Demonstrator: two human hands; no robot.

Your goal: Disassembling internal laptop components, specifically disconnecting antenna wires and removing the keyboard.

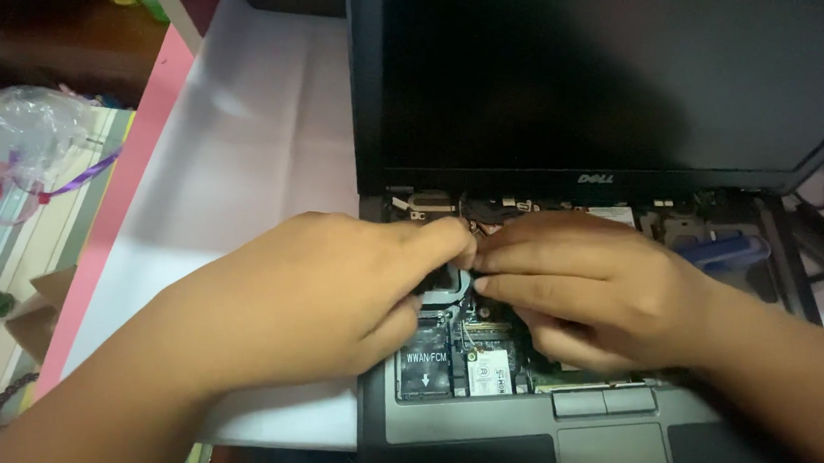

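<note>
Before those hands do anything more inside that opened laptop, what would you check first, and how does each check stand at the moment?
1. Screen dark, suggesting power off: the screen is black, ok, though true power state cannot tell.
2. Internals exposed: keyboard removed, circuit board visible, ok.
3. Both hands on the same spot: left hand and right hand meet fingertip to fingertip above the board, ok.
4. What the fingers pinch: hidden by the fingers, cannot tell.
5. Laptop resting flat on the white sheet: ok.
6. Small white-labelled card seated: appears in place, cannot tell for sure.
</note>
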